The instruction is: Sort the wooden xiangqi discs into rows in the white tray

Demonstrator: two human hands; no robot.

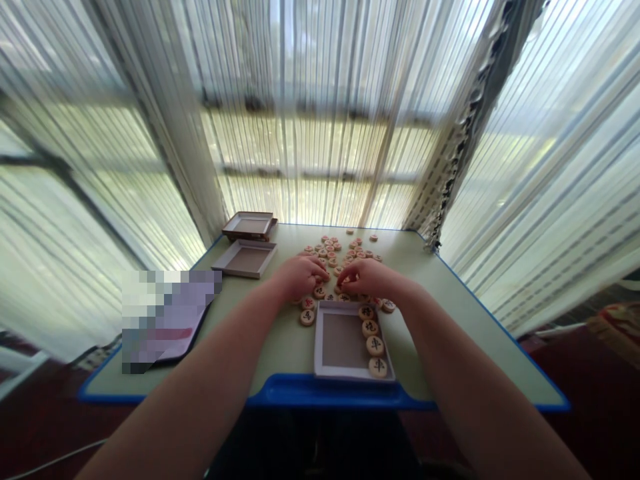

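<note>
Here, round pieces, around right hand

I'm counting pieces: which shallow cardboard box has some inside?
The white rectangular cardboard box at the near edge of the green table; four round tan pieces line its right side, while the open cardboard boxes at far left show bare bottoms.
</note>
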